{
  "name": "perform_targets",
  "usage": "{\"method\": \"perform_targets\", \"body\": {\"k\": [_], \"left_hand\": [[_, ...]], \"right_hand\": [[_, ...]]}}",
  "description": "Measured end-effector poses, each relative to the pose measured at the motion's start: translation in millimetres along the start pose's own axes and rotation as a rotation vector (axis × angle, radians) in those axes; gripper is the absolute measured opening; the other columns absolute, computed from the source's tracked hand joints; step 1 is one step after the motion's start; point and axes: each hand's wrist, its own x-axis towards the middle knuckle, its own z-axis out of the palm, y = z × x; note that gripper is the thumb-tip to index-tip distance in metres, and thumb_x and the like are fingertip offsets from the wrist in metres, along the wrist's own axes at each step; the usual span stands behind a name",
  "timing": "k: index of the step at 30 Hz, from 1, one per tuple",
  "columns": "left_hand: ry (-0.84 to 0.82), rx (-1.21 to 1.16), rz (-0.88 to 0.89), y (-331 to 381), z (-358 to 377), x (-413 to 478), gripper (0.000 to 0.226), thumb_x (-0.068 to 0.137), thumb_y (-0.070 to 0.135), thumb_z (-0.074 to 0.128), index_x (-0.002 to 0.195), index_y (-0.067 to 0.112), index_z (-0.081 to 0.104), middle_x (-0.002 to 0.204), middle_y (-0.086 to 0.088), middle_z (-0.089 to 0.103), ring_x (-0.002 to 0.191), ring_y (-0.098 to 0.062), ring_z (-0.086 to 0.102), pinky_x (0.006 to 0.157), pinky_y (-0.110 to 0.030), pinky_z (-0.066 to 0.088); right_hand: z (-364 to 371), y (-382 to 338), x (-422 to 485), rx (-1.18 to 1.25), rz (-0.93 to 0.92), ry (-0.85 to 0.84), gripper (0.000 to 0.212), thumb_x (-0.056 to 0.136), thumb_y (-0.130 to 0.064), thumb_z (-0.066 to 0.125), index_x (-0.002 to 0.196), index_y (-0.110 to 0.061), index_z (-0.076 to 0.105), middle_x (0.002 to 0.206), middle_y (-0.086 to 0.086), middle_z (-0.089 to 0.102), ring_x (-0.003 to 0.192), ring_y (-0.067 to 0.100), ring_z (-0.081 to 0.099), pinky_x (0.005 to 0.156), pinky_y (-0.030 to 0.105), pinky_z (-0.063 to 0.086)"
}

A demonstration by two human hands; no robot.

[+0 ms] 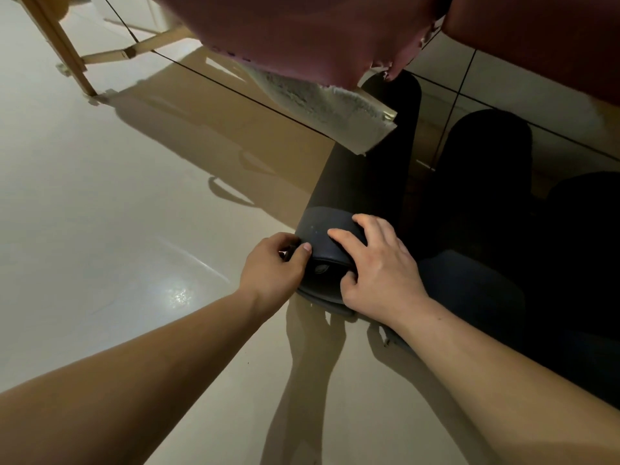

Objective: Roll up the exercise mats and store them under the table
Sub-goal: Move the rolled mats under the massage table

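With the left hand (271, 263) pinching and the right hand (375, 270) gripping the near end of the dark rolled rubber mat (362, 176), which lies partly under the maroon padded table (302, 28), the person should probably push straight, keeping the coil tight.

Your view is dim and warm: a glare patch glints on the glossy beige tiled floor (100, 196), the right side lies in near-black shadow, and edges bow

Bare left hand (272, 265), bare right hand (380, 275)
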Motion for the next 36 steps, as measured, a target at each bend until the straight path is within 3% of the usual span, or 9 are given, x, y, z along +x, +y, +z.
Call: {"method": "perform_targets", "body": {"k": [8,14,17,21,23,27,31,33,36], "left_hand": [[0.040,0.046,0.014,1,-9,3,0.044,0.099,0.045,0.069,0.137,0.021,0.067,0.132,0.002,0.069,0.121,-0.020,0.063,0.104,-0.049,0.056],[0.025,-0.020,0.022,2,-18,2,0.020,0.104,0.029,0.063,0.121,0.024,0.073,0.112,0.006,0.074,0.108,-0.017,0.070,0.098,-0.047,0.060],[-0.039,0.044,0.037,-2,-25,1,0.028,0.102,0.021,0.063,0.129,0.027,0.066,0.121,0.005,0.069,0.114,-0.018,0.067,0.097,-0.036,0.058],[-0.145,0.338,0.134,-5,-24,1,0.076,0.091,0.019,0.074,0.157,0.037,0.040,0.134,0.008,0.051,0.113,-0.014,0.055,0.088,-0.027,0.049],[-0.186,0.490,0.173,-1,-15,5,0.088,0.099,0.022,0.067,0.165,0.048,0.016,0.130,0.007,0.049,0.111,-0.017,0.054,0.088,-0.028,0.047],[-0.204,0.835,0.346,7,-3,12,0.093,0.106,0.019,0.051,0.162,0.052,-0.015,0.128,-0.007,0.052,0.105,-0.027,0.057,0.087,-0.038,0.054],[-0.181,1.262,0.558,29,-16,10,0.094,0.108,0.029,0.054,0.163,0.042,-0.021,0.133,-0.015,0.043,0.113,-0.032,0.049,0.083,-0.037,0.044],[-0.231,1.430,0.619,40,-24,9,0.098,0.106,0.036,0.059,0.164,0.037,-0.020,0.134,-0.019,0.039,0.115,-0.033,0.044,0.087,-0.040,0.043],[-0.272,1.519,0.786,48,-16,-1,0.097,0.105,0.035,0.062,0.165,0.031,-0.014,0.135,-0.019,0.035,0.114,-0.036,0.040,0.092,-0.045,0.042]], "right_hand": [[-1,-1,4,0.011,0.006,0.026,0.083,0.085,-0.034,0.067,0.159,-0.037,0.030,0.163,0.005,0.022,0.155,0.029,0.017,0.123,0.051,0.031],[4,-5,4,0.010,-0.013,0.031,0.077,0.090,-0.040,0.067,0.159,-0.033,0.034,0.164,0.006,0.025,0.155,0.029,0.019,0.121,0.052,0.035],[8,-6,6,0.036,0.083,-0.013,0.086,0.093,-0.042,0.069,0.162,-0.041,0.018,0.167,0.004,0.009,0.154,0.031,0.017,0.113,0.049,0.046],[16,-7,6,0.208,0.338,-0.106,0.103,0.096,-0.033,0.070,0.161,-0.048,-0.009,0.159,0.011,0.015,0.117,0.031,0.059,0.090,0.040,0.060],[20,-6,4,0.317,0.394,-0.085,0.105,0.095,-0.021,0.071,0.161,-0.049,-0.006,0.152,0.010,0.022,0.103,0.027,0.063,0.089,0.039,0.060],[22,0,-7,0.648,0.510,-0.022,0.104,0.091,-0.003,0.070,0.157,-0.055,0.008,0.153,0.001,0.021,0.117,0.025,0.057,0.093,0.031,0.057],[37,-9,-16,1.019,0.627,-0.094,0.106,0.090,0.007,0.066,0.153,-0.056,0.009,0.144,-0.009,0.026,0.122,0.014,0.043,0.089,0.021,0.051],[39,-14,-16,1.111,0.673,-0.139,0.099,0.090,0.007,0.062,0.155,-0.049,0.013,0.141,-0.007,0.036,0.115,0.015,0.045,0.088,0.028,0.049],[26,-8,-3,1.125,0.807,0.110,0.062,0.098,-0.013,0.059,0.152,-0.036,0.037,0.153,0.002,0.041,0.118,0.022,0.051,0.094,0.036,0.049]]}}
